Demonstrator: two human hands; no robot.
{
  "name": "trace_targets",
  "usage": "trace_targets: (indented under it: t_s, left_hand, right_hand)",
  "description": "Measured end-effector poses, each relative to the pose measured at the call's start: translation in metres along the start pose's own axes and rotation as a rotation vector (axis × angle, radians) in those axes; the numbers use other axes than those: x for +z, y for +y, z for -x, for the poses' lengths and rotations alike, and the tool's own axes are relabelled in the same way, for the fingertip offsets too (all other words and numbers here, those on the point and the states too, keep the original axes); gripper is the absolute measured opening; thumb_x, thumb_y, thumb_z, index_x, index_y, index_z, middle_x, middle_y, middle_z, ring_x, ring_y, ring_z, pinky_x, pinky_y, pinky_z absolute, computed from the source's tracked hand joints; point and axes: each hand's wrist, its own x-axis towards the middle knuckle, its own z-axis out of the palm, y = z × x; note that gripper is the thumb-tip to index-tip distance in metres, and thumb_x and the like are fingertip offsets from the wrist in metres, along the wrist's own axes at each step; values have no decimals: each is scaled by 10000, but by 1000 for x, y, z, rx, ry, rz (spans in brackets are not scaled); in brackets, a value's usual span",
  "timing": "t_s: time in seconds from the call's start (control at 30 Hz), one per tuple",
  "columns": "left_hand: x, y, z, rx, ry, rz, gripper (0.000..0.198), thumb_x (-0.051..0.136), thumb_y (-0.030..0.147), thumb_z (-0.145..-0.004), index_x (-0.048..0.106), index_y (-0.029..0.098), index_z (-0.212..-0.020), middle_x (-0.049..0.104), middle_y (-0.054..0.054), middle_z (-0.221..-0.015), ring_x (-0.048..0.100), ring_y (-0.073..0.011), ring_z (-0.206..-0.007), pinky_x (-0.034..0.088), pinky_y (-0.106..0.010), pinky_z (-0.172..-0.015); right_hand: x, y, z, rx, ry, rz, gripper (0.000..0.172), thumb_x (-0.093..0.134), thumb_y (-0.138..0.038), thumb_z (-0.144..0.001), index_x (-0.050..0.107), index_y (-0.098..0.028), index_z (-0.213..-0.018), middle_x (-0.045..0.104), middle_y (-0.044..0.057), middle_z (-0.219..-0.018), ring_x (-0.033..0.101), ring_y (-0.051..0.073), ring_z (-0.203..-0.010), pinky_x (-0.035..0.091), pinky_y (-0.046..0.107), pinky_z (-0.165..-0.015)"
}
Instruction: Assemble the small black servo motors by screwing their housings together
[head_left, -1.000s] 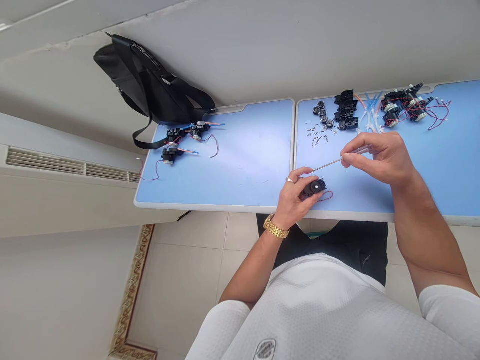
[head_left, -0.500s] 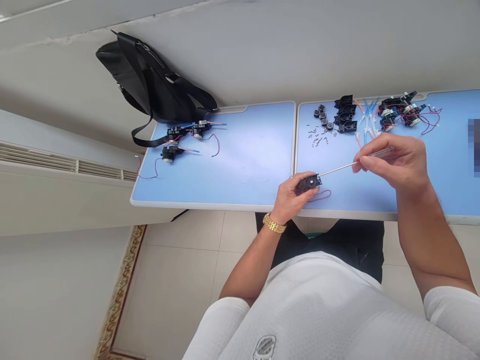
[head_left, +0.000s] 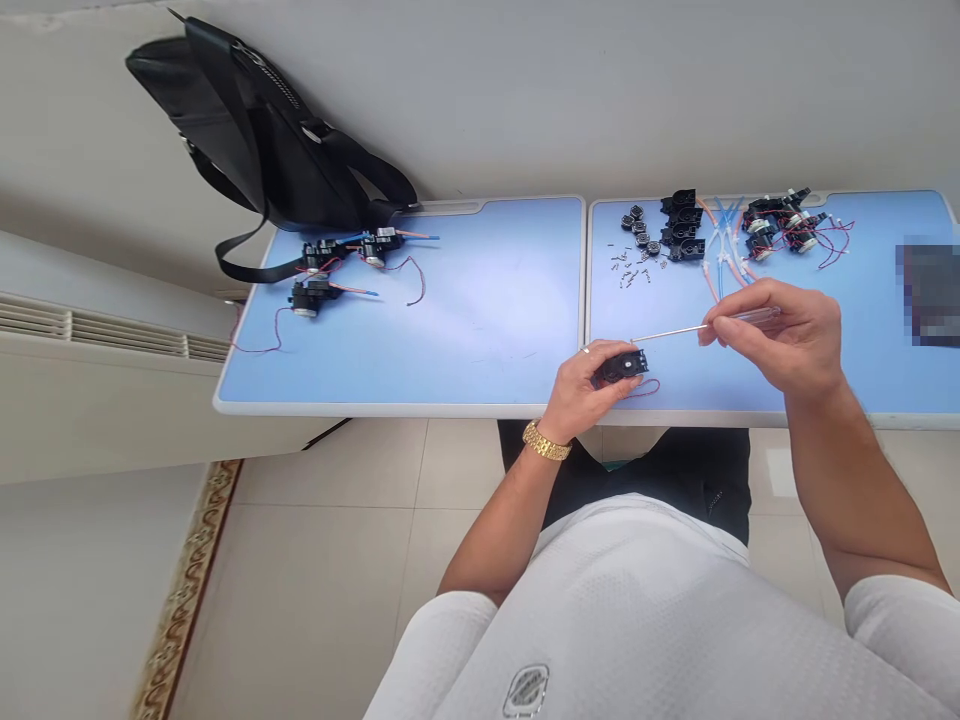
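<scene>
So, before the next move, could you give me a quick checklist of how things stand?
1. Left hand gripping the black part: ok.
2. Right hand holding the screwdriver by its clear handle: ok.
3. Screwdriver tip touching the black part: cannot tell, too small.
4. Red wire clear of the screwdriver's shaft: ok.
5. Small metal pieces gathered neatly: not ok, scattered.

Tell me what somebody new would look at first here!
Probably the big black bag by the wall, at the left blue table's back left corner. Then the gold wristband just behind the left hand, which grips a small black part. The right hand holds a thin tool, its tip near that part.
</scene>
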Motion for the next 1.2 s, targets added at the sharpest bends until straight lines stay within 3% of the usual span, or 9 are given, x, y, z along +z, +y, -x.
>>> trace_targets:
  t_s: [0.1, 0.17, 0.3, 0.5, 1.2]
  left_hand:
    - [-1, 0, -1, 94, -19, 2, 381, 873, 481, -1030, 832, 224, -1309, 739, -198, -1582, 741, -333, -1470, 664, -505, -1164]
    - [-1, 0, -1, 109, -26, 5, 376, 867, 470, -1037, 830, 222, -1317, 703, -214, -1632, 711, -353, -1519, 648, -536, -1195]
    - [-1, -1, 0, 111, -48, 10, 384, 859, 469, -1048, 820, 234, -1350, 762, -191, -1540, 746, -327, -1468, 669, -499, -1155]
    - [0, -2, 1, 124, -31, 1, 394, 863, 450, -1047, 807, 253, -1384, 832, -149, -1402, 791, -286, -1366, 677, -482, -1132]
    - [1, 0, 0, 141, -21, -19, 367, 875, 426, -1039, 820, 246, -1354, 837, -144, -1358, 812, -271, -1295, 680, -494, -1132]
  right_hand:
    - [4, 4, 2, 35, 56, -20, 159, 853, -453, -979, 845, -326, -886, 830, 9, -803, 825, 247, -735, 715, 438, -703]
    - [8, 7, 3, 56, 48, -59, 111, 856, -379, -962, 842, -312, -876, 832, 1, -803, 830, 238, -727, 720, 425, -708]
    - [13, 11, 6, 86, 36, -92, 49, 852, -297, -935, 848, -288, -887, 840, -5, -804, 838, 229, -724, 714, 397, -697]
    - [15, 16, 10, 131, 31, -64, 98, 861, -364, -929, 844, -276, -888, 836, 7, -790, 844, 249, -737, 724, 422, -707]
    - [4, 23, 15, 117, 28, -25, 88, 837, -317, -948, 842, -291, -865, 832, -2, -794, 831, 237, -739, 687, 399, -683]
